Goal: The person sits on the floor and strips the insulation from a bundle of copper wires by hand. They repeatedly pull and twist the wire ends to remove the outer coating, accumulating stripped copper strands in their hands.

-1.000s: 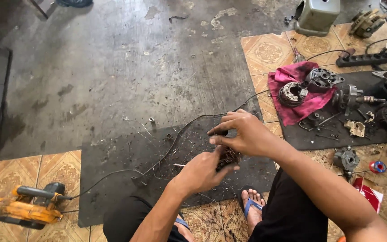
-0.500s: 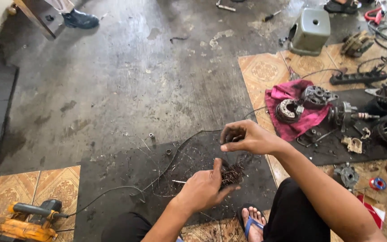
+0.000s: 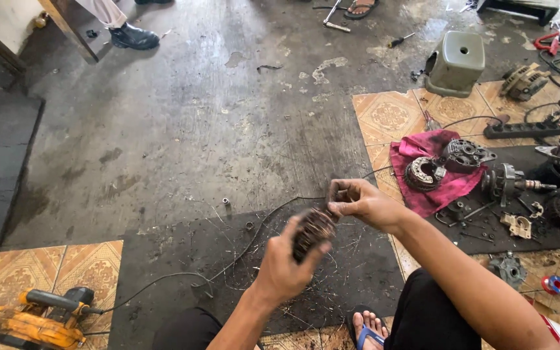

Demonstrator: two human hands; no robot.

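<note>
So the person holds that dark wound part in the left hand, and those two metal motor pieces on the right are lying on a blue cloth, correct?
Not quite: the cloth under the two metal motor pieces is pink-red, not blue, as the head view shows. The left hand does hold the dark wound part.

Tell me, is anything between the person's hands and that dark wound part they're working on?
Nothing visible. The left hand already grips the dark wound part directly, and the right hand pinches at its top end with its fingers. Both are bare and touching it, held up above the black mat.
</note>
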